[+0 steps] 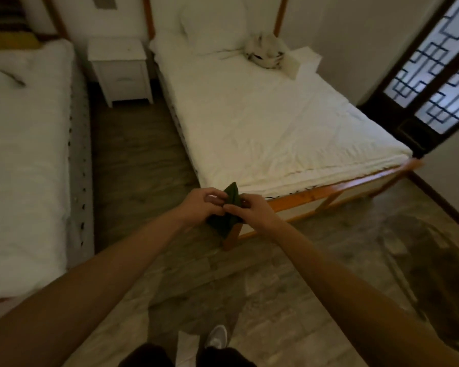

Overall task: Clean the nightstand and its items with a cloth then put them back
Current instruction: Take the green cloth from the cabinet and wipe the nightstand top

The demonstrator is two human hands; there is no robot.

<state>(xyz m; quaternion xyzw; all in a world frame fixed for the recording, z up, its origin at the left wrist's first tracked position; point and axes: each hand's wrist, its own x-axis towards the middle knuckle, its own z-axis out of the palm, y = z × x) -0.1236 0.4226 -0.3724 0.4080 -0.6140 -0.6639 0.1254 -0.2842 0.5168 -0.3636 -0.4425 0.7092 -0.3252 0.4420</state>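
Observation:
A dark green cloth (224, 223) hangs bunched between both my hands, out in front of me near the foot corner of the right bed. My left hand (200, 206) pinches its left side and my right hand (252, 211) grips its right side. The white nightstand (118, 67) stands far off against the back wall, between the two beds, its top looking bare. On the right bed near the pillow lie a pale bundled item (264, 53) and a white box (302, 62).
A white bed (24, 160) runs along the left and another white bed with an orange wooden frame (316, 193) fills the middle right. A wood-look floor aisle (133, 160) leads between them to the nightstand. A dark lattice door (435, 75) is at the right.

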